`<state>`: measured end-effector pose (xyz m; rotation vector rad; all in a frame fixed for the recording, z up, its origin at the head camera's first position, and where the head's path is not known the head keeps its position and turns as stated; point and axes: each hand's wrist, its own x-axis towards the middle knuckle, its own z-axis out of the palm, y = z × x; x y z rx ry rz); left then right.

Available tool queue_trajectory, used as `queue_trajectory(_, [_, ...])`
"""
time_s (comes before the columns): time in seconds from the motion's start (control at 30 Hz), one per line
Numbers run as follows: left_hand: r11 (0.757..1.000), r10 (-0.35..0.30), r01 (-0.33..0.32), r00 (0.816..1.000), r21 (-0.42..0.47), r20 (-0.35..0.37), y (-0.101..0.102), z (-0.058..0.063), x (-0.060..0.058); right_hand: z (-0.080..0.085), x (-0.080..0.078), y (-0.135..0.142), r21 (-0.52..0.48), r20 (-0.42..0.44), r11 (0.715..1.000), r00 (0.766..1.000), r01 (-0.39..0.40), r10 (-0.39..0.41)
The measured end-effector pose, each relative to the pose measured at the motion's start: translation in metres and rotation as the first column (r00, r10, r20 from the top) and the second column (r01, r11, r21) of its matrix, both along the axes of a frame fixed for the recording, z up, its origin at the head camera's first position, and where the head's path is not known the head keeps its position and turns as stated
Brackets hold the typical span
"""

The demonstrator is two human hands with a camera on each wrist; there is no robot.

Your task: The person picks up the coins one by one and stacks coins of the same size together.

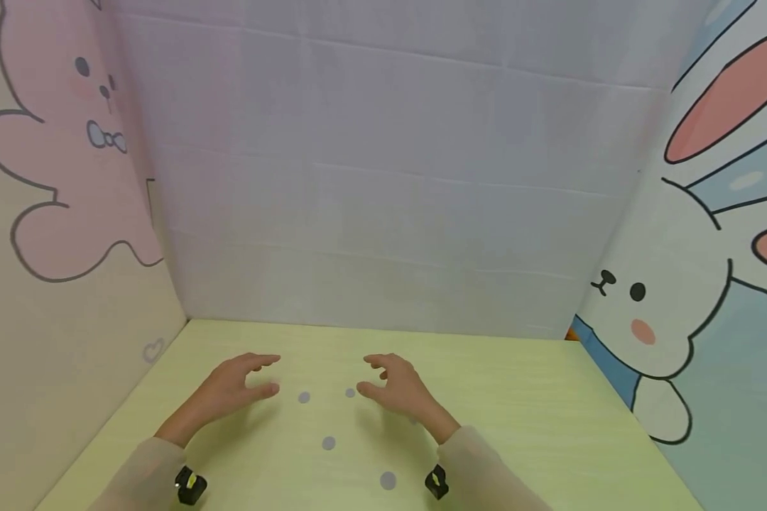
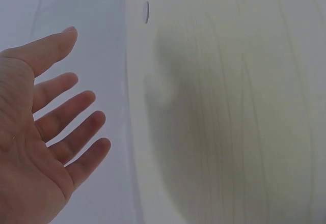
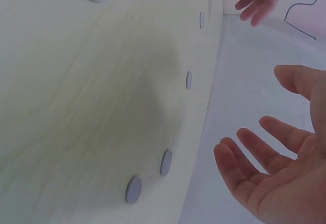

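The grip is loosely spread on both sides: we see the person's left hand point(image 1: 233, 383) and right hand point(image 1: 398, 387) above the table point(image 1: 518, 397), fingers slightly bent, thumbs apart from them, palms turned toward each other. The table looks pale yellow to us, with a faint wood-like grain, and each hand throws a soft shadow point(image 1: 239, 426) on it. Flat grey round spots point(image 1: 329, 443) lie on the table, between and near the hands; we cannot tell whether they are loose. Beyond the table's far edge we face a creased whitish sheet point(image 1: 383, 177), hanging upright. Along the table's left side stands a cream panel point(image 1: 51, 341) with a pink cartoon animal point(image 1: 70, 177) and a small heart outline point(image 1: 153, 350). Along the table's right side, another panel point(image 1: 735, 397) shows a white rabbit point(image 1: 671, 298) on blue-green. We notice a small orange patch point(image 1: 572, 333) at the table's far right corner. Pale sleeves point(image 1: 147, 468) reach over the table's near part, a black device point(image 1: 437, 482) by each cuff.
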<state>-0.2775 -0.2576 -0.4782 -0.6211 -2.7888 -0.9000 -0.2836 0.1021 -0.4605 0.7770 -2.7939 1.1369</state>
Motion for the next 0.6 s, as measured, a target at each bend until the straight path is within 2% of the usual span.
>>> queue_trajectory(0.23, [0.998,-0.066,0.066,0.997,-0.004,0.034,0.005,0.000,-0.006,-0.002,-0.005,-0.024,0.056,0.011,0.998,1.000,-0.023,0.022])
queue_trajectory(0.6, [1.000,-0.022,0.024,0.994,-0.020,0.110,0.016,-0.002,-0.014,-0.002,-0.012,-0.055,0.133,0.028,0.990,0.999,-0.037,0.034])
